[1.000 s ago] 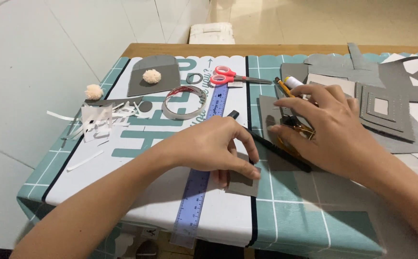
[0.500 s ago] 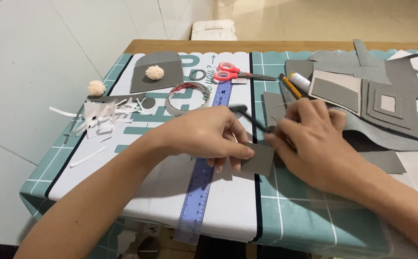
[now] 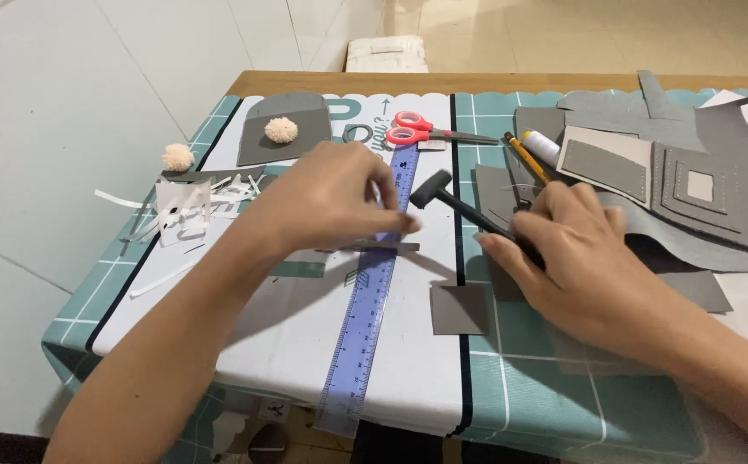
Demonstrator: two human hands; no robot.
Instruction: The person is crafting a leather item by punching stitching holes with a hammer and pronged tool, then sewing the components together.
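My left hand (image 3: 331,198) hovers over the blue see-through ruler (image 3: 364,331), its fingertips pinched on a thin grey piece (image 3: 380,247) that shows edge-on just above the ruler. In the fist of my right hand (image 3: 580,258) is the handle of a small black hammer (image 3: 432,189), whose head points up and left, raised between the two hands. A small grey square (image 3: 460,309) lies flat on the mat below the hammer, with neither hand touching it.
Red scissors (image 3: 417,129) lie at the back by the ruler's far end. A yellow pencil (image 3: 524,156) and a white spool (image 3: 544,146) sit beside stacked grey cut pieces (image 3: 675,180) at right. White paper scraps (image 3: 194,202) and two pom-poms (image 3: 281,129) are at left on the teal cutting mat (image 3: 563,387).
My right hand picked up the hammer from among the pencils and drew back to the right. My left hand lifted off the grey square, which now lies uncovered.
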